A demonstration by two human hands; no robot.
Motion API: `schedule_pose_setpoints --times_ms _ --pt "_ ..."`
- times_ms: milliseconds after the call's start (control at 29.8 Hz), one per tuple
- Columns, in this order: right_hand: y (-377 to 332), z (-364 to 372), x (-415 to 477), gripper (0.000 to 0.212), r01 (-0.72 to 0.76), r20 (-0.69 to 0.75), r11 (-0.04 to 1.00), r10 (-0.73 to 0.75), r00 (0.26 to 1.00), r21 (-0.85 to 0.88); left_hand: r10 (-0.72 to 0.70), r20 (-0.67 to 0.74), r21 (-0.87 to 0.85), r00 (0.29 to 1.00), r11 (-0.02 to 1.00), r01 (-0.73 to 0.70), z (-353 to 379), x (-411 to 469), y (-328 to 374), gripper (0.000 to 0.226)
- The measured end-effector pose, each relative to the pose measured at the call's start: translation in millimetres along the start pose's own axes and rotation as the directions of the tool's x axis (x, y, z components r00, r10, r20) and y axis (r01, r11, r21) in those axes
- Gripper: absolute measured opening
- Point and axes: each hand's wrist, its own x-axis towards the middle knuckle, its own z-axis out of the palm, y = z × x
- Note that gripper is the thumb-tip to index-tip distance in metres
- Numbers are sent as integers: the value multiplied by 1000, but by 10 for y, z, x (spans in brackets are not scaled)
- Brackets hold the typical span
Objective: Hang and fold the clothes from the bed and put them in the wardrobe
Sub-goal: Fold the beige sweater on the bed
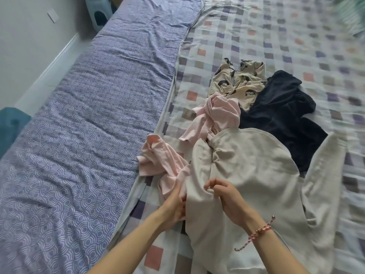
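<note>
On the checked-sheet bed [296,36], at 5 o'clock in view: cream long-sleeved cloth top [246,171], spread out. Right hand [227,196]: fingers pinch a fold of it. Left hand [173,206], at the right's 9 o'clock: fingers curled on the top's edge, tips hidden. Crumpled pink garment [160,165] at the top's 9 o'clock, black garment [280,115] at 1, beige printed pyjamas [245,84] at 12. Purple wave-patterned sheet [88,115] lies at 9 o'clock.
</note>
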Motion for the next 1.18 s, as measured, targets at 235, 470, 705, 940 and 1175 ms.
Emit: schedule_pose_setpoints --times_ms 235,470,705,940,1175 --pt "-67 -94 -156 50 20 -3 986 -20 1000 -164 69 93 -516 993 856 -11 283 39 317 63" --pt "-210 40 -210 22 74 125 972 -47 991 -222 92 158 -659 983 752 35 13 -60 350 64" --pt "-313 72 -205 28 249 174 941 -212 962 -231 255 -41 -644 966 732 -221 -25 -426 449 43" --pt "-482 274 -256 11 208 380 905 -56 923 -372 612 -286 -589 738 495 -639 -387 -1124 672 48" --pt "-1069 1140 -168 63 305 496 886 -102 863 -348 737 -336 -114 587 586 -802 -130 -1730 785 51"
